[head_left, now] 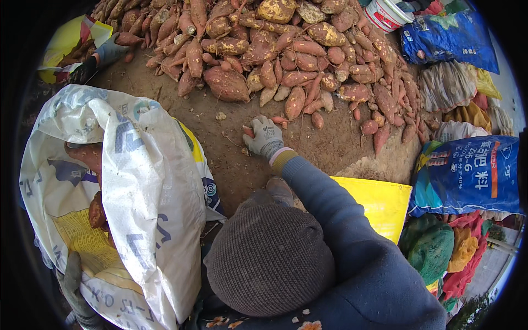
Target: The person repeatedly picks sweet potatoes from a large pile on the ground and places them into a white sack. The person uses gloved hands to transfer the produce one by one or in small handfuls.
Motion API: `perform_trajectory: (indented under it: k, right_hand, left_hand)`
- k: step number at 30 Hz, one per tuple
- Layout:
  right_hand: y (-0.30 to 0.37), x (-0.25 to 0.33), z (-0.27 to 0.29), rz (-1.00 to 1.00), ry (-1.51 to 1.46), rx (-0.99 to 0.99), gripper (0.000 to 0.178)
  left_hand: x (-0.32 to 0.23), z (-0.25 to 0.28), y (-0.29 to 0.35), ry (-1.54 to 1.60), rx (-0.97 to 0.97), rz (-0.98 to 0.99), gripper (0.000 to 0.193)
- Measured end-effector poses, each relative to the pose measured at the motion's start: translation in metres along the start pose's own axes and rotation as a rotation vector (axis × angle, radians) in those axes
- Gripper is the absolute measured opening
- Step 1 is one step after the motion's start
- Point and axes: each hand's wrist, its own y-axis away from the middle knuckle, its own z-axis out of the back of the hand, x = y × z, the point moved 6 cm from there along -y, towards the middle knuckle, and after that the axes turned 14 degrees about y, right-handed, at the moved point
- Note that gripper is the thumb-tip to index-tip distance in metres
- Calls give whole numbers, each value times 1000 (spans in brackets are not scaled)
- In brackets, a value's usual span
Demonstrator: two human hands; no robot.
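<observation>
At the lower left, my left hand (74, 283), in a grey glove, is closed on the edge of a large white woven sack (151, 203). Its fingers show only in part. The sack's mouth gapes, showing a few sweet potatoes (97, 211) inside against a yellowish lining. My right hand is out of view. In front of me crouches a co-worker in a dark knit cap (269, 258) and blue sweater. That person's grey-gloved hand (265, 137) holds a small reddish sweet potato (249, 132) just above the soil.
A wide heap of sweet potatoes (297, 60) covers the far ground. At far left another gloved hand (111, 48) is beside a yellow bag (82, 33). Blue printed sacks (467, 173), a green net bag (432, 247) and a white bucket (382, 15) line the right. A yellow sheet (377, 203) lies beside the co-worker.
</observation>
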Motion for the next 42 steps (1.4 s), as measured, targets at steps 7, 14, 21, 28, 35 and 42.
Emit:
perform_trajectory:
  k: [7,14,21,28,35,42]
  right_hand:
    - [-14,-115,62,-604,-340,-89,69]
    - [-57,-120,68,-472,90,253,81]
    - [-44,-131,44,-539,-30,149,98]
    - [0,-116,24,-244,-1589,-253,68]
    - [54,25,264,618,-1576,-333,78]
    - [100,189,390,1180,-1587,-14,45]
  left_hand:
    - [2,-4,3,70,27,19,44]
    - [-18,-24,-8,93,-6,47,47]
    - [-34,-36,2,-2,27,-84,46]
    - [-22,-52,-11,360,-114,184,48]
    - [-44,-72,-15,543,-2,222,43]
    - [-41,-71,-16,494,-97,232,39]
